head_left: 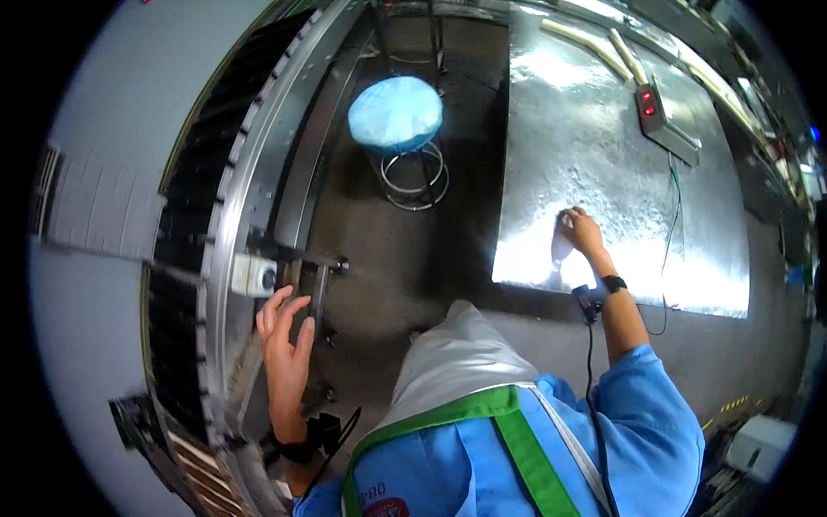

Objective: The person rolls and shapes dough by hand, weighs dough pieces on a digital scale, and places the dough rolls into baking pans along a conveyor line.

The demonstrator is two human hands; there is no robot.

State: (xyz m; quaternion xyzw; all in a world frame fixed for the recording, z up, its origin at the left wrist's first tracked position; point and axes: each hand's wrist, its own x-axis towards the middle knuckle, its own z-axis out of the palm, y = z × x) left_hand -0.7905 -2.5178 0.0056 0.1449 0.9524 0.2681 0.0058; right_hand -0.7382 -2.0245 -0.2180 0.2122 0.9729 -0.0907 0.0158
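Note:
My left hand (289, 349) is raised at the edge of the conveyor-like machine (222, 319), its fingers spread and nothing in them. Just beyond its fingertips is a small white box with a dark round knob (256, 277); I cannot tell whether they touch. My right hand (584, 233) reaches over the shiny metal table (594, 172), fingers bent down and drawn together close to its surface. What they hold, if anything, is hidden. Both wrists wear dark bands with a small device and a cable.
A round stool with a blue cover (396, 112) stands between machine and table. On the table's far right sits a box with red displays (659, 121), its cable trailing down. Pale strips (590, 47) lie behind it. A white bin (762, 448) is at lower right.

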